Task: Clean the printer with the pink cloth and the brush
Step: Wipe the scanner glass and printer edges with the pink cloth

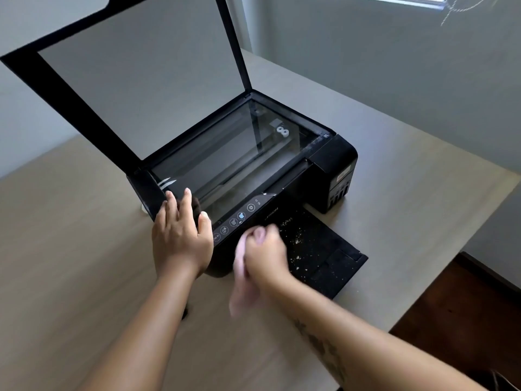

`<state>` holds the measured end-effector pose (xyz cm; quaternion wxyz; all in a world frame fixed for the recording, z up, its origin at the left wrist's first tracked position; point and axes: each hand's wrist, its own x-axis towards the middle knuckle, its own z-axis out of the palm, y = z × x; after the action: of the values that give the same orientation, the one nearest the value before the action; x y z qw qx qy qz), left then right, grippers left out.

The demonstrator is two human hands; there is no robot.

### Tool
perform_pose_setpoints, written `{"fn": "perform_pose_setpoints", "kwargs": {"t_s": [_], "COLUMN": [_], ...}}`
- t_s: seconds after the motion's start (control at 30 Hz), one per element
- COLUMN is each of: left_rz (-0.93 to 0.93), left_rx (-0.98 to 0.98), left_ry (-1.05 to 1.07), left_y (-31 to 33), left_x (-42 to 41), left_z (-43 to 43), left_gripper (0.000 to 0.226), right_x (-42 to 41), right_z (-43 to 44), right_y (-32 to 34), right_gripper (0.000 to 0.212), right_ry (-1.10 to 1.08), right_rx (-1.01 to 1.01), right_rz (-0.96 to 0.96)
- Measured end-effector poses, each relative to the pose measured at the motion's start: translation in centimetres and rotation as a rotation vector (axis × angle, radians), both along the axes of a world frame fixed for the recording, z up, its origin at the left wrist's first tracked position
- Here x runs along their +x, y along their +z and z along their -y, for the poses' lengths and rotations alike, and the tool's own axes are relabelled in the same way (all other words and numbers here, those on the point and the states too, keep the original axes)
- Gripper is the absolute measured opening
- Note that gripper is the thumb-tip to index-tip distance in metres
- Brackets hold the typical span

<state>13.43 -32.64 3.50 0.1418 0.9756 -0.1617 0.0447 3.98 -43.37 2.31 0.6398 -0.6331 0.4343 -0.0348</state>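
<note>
A black printer [332,159] stands on the table with its scanner lid [135,74] raised and the glass [225,159] showing. My left hand [180,235] lies flat, fingers spread, on the printer's near left corner beside the control panel [236,220]. My right hand [265,252] is closed on the pink cloth [242,292], blurred, against the printer's front just below the panel. The cloth's loose end hangs down toward the table. The paper tray [324,249] sticks out to the right, speckled with pale crumbs. I see no brush.
The wooden table [84,263] runs left and toward me; its right edge drops to a dark floor [465,314]. A grey wall and a window sill are behind. A small dark object [185,313] peeks out beside my left forearm.
</note>
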Motion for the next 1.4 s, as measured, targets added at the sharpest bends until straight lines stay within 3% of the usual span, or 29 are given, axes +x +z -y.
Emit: {"fn": "perform_pose_setpoints", "kwargs": {"t_s": [0.07, 0.27, 0.33, 0.47, 0.57, 0.67, 0.73, 0.9, 0.97, 1.03, 1.23, 1.4], "left_rz": [-0.002, -0.004, -0.001, 0.001, 0.001, -0.002, 0.003, -0.008, -0.004, 0.008, 0.04, 0.027], "left_rx": [0.005, 0.018, 0.018, 0.04, 0.064, 0.07, 0.06, 0.051, 0.045, 0.037, 0.046, 0.057], "left_ry": [0.006, 0.016, 0.013, 0.01, 0.023, 0.019, 0.021, 0.018, 0.015, 0.011, 0.002, 0.015], "left_y": [0.1, 0.1, 0.1, 0.1, -0.1, -0.1, 0.1, 0.1, 0.1, 0.0, -0.5, -0.7], "left_x": [0.0, -0.1, -0.1, 0.0, 0.1, -0.1, 0.0, 0.0, 0.1, 0.2, 0.5, 0.6], "left_z": [0.1, 0.2, 0.2, 0.2, 0.2, 0.2, 0.3, 0.3, 0.2, 0.0, -0.1, -0.2], "left_gripper": [0.069, 0.064, 0.067, 0.073, 0.077, 0.077, 0.077, 0.078, 0.078, 0.078, 0.084, 0.084], "right_x": [-0.7, 1.6, 1.5, -1.4, -1.9, -0.9, 0.8, 2.4, 1.8, 1.8, 2.3, 1.8], "right_z": [-0.6, 5.6, 4.3, -1.6, 0.2, 4.4, 6.2, 5.3, 4.6, 6.4, 15.5, 8.5], "right_y": [0.7, 1.3, 0.6, -0.4, -0.1, -0.9, -1.2, 1.6, 2.0, 2.7, 3.9, 3.2], "right_gripper": [0.009, 0.009, 0.008, 0.012, 0.005, 0.005, 0.016, 0.019, 0.02, 0.023, 0.024, 0.034], "right_ry": [0.084, -0.38, -0.316, 0.11, -0.01, -0.051, 0.066, 0.407, 0.607, 0.709, 0.397, 0.724], "right_rx": [-0.022, -0.083, -0.117, -0.203, -0.323, -0.61, -0.93, -1.268, -1.299, -1.336, -1.285, -1.177], "right_rz": [0.024, 0.16, 0.122, 0.155, 0.316, 0.333, 0.261, 0.269, 0.379, 0.358, -0.004, 0.166]}}
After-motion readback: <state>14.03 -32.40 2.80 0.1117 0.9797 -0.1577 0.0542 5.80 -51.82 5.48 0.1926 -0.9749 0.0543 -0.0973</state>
